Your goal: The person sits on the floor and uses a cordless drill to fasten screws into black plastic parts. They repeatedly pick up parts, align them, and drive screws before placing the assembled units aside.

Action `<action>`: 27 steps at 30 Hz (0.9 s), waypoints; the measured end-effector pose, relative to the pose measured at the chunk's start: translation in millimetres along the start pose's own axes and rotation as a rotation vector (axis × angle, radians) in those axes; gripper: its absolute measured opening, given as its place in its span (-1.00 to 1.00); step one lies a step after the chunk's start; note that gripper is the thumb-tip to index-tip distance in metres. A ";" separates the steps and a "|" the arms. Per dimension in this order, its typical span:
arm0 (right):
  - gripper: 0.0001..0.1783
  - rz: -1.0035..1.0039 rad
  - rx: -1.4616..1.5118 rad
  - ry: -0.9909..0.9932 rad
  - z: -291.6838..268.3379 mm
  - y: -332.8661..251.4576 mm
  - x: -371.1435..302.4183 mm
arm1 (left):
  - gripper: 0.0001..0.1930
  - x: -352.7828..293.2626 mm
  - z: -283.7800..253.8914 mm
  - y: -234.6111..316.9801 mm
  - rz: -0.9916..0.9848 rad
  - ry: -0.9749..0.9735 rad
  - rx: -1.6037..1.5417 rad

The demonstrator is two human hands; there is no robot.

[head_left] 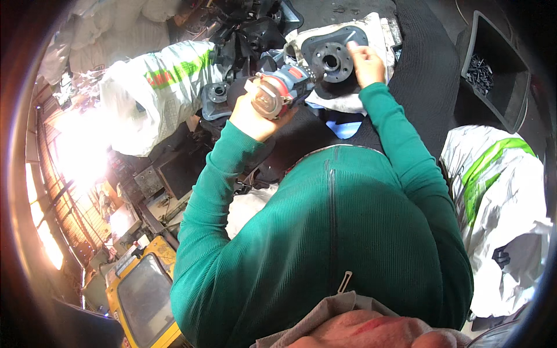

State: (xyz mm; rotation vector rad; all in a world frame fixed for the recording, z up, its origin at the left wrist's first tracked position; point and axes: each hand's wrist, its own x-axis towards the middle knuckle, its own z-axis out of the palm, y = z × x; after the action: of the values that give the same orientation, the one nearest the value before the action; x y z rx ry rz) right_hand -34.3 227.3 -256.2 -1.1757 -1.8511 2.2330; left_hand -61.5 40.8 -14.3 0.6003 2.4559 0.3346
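My left hand (255, 116) is closed around a blue-grey and red handheld power tool (290, 80), whose front end reaches the left rim of a black flanged part (343, 71). This part has a round collar in the middle, a ring of small holes and a wider plate behind it. It rests on a white cloth (376, 36) in front of me. At its right side is my right hand (366, 62), fingers drawn together near the plate by a small pale pin-like spot; what they pinch is too small to make out.
Black moulded parts (255, 35) are piled at the far left, with another flanged part (217, 93) nearer. White-and-green sacks stand left (162, 98) and right (493, 174). A dark bin (505, 104) at the right holds small dark screw-like pieces. A yellow-framed panel (145, 296) is lower left.
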 end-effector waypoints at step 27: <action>-0.49 0.318 0.879 -0.741 -76.8 -39.9 -66.9 | -0.45 -41.5 17.9 25.1 0.272 -0.040 -0.044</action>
State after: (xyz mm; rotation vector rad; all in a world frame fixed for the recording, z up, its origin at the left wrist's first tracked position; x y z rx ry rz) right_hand 38.0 273.5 -188.3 -0.5163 -0.4872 3.3748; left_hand -12.1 44.1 0.4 0.9154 2.3240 0.4779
